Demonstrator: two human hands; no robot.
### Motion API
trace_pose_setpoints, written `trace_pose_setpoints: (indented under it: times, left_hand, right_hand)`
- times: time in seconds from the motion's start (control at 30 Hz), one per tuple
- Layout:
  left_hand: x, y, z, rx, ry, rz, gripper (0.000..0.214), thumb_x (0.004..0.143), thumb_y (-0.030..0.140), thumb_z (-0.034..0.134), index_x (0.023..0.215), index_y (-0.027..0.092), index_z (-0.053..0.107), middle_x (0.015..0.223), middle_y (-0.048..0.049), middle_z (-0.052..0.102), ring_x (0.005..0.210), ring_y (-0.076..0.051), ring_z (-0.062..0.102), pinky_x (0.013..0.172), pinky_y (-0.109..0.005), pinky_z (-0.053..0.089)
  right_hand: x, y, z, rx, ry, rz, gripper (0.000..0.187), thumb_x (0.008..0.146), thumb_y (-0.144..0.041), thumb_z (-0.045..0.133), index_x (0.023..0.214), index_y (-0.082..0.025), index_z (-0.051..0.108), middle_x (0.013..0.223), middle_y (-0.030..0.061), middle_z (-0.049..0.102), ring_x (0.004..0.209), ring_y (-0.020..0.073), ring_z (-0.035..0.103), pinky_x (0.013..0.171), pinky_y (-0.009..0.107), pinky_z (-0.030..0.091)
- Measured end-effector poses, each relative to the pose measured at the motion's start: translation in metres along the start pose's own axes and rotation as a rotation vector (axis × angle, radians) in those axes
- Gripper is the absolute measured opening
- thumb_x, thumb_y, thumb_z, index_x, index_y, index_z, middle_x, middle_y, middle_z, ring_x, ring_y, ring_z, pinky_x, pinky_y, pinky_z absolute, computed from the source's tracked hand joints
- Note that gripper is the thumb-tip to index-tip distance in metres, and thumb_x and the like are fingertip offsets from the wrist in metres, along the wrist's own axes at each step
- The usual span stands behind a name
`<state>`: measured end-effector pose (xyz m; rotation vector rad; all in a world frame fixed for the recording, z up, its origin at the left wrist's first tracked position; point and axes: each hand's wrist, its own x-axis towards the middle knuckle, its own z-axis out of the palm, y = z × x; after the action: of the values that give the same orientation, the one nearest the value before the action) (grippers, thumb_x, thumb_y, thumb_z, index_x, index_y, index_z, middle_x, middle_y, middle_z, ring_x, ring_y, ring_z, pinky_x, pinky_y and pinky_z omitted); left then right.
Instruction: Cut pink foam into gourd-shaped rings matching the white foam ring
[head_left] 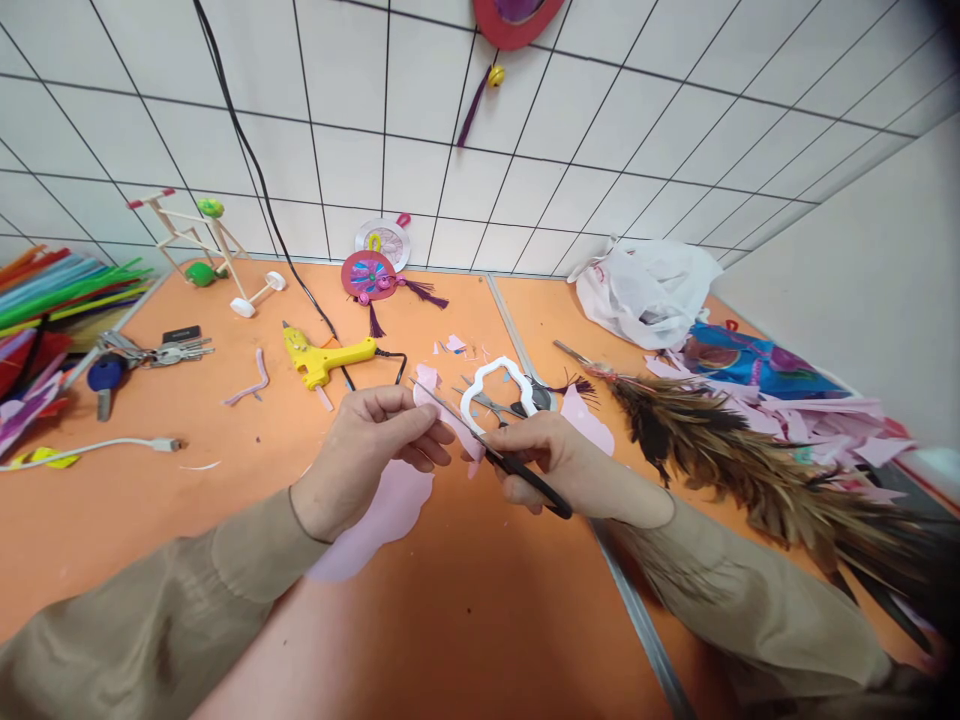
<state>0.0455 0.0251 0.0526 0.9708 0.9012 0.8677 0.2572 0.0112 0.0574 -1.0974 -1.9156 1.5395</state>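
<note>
My left hand (371, 445) pinches a small pink paper piece (442, 405) above the orange table (225, 500). My right hand (551, 460) grips black-handled scissors (499, 460), their blades pointing up-left into that pink piece. A larger pink sheet (382, 515) lies under my left wrist. Just behind the hands a white cloud-shaped frame (495, 385) rests on the table, with a second pair of small scissors (487, 400) inside it.
A yellow glue gun (322, 360) with a black cable lies at centre back. Keys (150, 352) and pipe cleaners (52, 290) lie on the left. A feather duster (750, 460), pink scraps (817, 420) and a white plastic bag (649, 290) fill the right. Round ornaments (371, 275) stand by the tiled wall.
</note>
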Motion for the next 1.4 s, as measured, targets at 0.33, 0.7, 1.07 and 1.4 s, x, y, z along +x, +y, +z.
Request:
trace_pose_setpoints:
  times: [0.33,0.7,1.07,1.4]
  left_hand:
    - [-0.0003,-0.0007,-0.0005,0.007,-0.008,0.002,0.020,0.077,0.029,0.070,0.064,0.014,0.070,0.064,-0.0049,0.072,0.058,-0.014,0.068,0.054,-0.022,0.049]
    - [0.0007,0.0003,-0.0002,0.005,-0.003,0.008,0.020,0.077,0.030,0.070,0.065,0.015,0.069,0.067,-0.0049,0.073,0.058,-0.015,0.068,0.053,-0.023,0.050]
    - [0.0005,0.0021,0.0003,0.001,0.005,0.020,0.018,0.077,0.027,0.069,0.063,0.016,0.066,0.066,-0.0035,0.073,0.057,-0.015,0.068,0.053,-0.023,0.050]
    - [0.0002,0.0018,-0.0012,0.048,-0.002,0.027,0.018,0.077,0.027,0.069,0.063,0.016,0.066,0.065,-0.0042,0.073,0.058,-0.016,0.068,0.054,-0.024,0.050]
  right_hand:
    - [-0.0007,-0.0007,-0.0006,-0.013,-0.002,0.009,0.017,0.069,-0.013,0.060,0.086,-0.013,0.064,0.052,-0.0079,0.044,0.043,0.0056,0.039,0.041,0.020,0.032]
    - [0.0001,-0.0043,-0.0003,-0.010,-0.007,0.010,0.011,0.069,-0.013,0.059,0.080,-0.015,0.063,0.052,-0.0068,0.047,0.044,0.0060,0.041,0.040,0.019,0.034]
    - [0.0007,-0.0005,0.0002,0.133,-0.032,0.116,0.019,0.062,-0.011,0.056,0.080,-0.014,0.061,0.052,-0.0076,0.048,0.040,0.0050,0.044,0.038,0.017,0.038]
    - [0.0002,-0.0026,-0.0052,0.052,-0.094,0.036,0.018,0.068,-0.019,0.064,0.085,-0.014,0.064,0.063,-0.0033,0.057,0.050,0.0074,0.050,0.044,0.019,0.047]
